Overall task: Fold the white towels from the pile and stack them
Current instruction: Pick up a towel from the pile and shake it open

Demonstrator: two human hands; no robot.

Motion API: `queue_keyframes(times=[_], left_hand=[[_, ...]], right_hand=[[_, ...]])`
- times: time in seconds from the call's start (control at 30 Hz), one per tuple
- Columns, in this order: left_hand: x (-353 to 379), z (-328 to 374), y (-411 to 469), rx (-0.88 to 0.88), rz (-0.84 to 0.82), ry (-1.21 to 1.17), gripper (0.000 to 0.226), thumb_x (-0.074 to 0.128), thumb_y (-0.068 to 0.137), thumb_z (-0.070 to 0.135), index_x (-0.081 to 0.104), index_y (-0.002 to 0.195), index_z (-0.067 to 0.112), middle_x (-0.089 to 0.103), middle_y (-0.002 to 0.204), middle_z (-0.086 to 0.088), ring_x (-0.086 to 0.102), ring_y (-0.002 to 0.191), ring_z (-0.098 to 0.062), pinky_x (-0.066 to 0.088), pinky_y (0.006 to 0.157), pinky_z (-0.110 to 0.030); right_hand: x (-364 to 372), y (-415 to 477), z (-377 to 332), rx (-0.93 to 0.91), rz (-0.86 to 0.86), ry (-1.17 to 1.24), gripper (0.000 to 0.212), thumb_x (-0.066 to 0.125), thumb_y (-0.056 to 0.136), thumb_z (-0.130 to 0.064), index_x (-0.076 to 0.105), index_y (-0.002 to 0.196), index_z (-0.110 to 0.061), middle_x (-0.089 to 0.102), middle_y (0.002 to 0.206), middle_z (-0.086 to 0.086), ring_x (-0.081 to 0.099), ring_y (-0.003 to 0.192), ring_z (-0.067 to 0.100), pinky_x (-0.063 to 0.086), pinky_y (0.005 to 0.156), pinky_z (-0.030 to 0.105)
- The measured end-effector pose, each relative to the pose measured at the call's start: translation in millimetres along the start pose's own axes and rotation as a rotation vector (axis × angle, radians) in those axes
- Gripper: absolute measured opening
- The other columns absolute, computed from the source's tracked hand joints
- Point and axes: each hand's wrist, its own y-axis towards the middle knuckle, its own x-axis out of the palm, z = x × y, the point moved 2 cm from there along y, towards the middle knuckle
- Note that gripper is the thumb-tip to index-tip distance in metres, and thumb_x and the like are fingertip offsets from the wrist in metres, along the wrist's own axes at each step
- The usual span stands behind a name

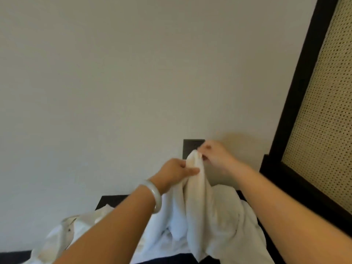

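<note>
Step in hand: opening out one white towel [198,202], which hangs bunched above the pile [80,231] on the dark surface [106,201]. The left hand [176,169] pinches the towel's lifted top between thumb and fingers, and the right hand [215,155] pinches the same top just beside it. The next move likely calls for locating two corners and drawing the hands apart until the edge runs taut; no container or finished stack is in view.

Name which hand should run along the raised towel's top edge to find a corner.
Probably right. The right hand pinches the top edge of the soft white towel; the left hand grips bunched cloth lower down.
</note>
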Motion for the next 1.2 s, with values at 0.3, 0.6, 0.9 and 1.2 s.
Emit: queue_keyframes(times=[0.3, 0.6, 0.9, 1.2], left_hand=[[10.0, -98.0, -23.5, -0.360, 0.057, -0.431, 0.056, 0.074, 0.084, 0.043, 0.054, 0.125, 0.010, 0.070, 0.107, -0.010, 0.068, 0.098, -0.023, 0.055, 0.089, -0.040], [8.0, -158.7, -87.7, -0.290, -0.098, 0.135, 0.020, 0.071, 0.086, 0.040, 0.070, 0.093, 0.021, 0.068, 0.100, 0.006, 0.059, 0.094, -0.008, 0.046, 0.091, -0.029], [2.2, -165.9, -90.3, 0.042, -0.455, 0.609, 0.054, 0.064, 0.089, 0.010, 0.051, 0.123, 0.050, 0.042, 0.139, 0.025, 0.037, 0.128, 0.003, 0.033, 0.112, -0.026], [19.6, -146.1, -95.0, 0.274, -0.036, 0.435, 0.016, 0.052, 0.096, 0.048, 0.061, 0.083, 0.046, 0.062, 0.083, 0.022, 0.054, 0.081, 0.007, 0.041, 0.078, -0.020]], right_hand=[[123.1, -99.0, 112.5, 0.127, -0.229, -0.164, 0.019, 0.052, 0.098, -0.039, 0.060, 0.105, -0.023, 0.066, 0.104, -0.007, 0.063, 0.093, 0.008, 0.051, 0.083, 0.027], [91.3, -109.8, 153.8, 0.293, 0.072, 0.011, 0.021, 0.057, 0.093, -0.007, 0.057, 0.072, -0.010, 0.062, 0.071, 0.006, 0.060, 0.077, 0.029, 0.047, 0.069, 0.035], [-36.4, -110.2, 88.9, 0.285, 0.446, 0.561, 0.022, 0.063, 0.092, -0.012, 0.063, 0.114, -0.018, 0.067, 0.106, 0.009, 0.065, 0.097, 0.027, 0.054, 0.087, 0.049], [55.5, -149.0, 75.5, 0.160, -0.062, 0.186, 0.058, 0.047, 0.092, -0.002, 0.045, 0.127, -0.048, 0.056, 0.104, -0.024, 0.059, 0.087, 0.000, 0.045, 0.070, 0.013]])
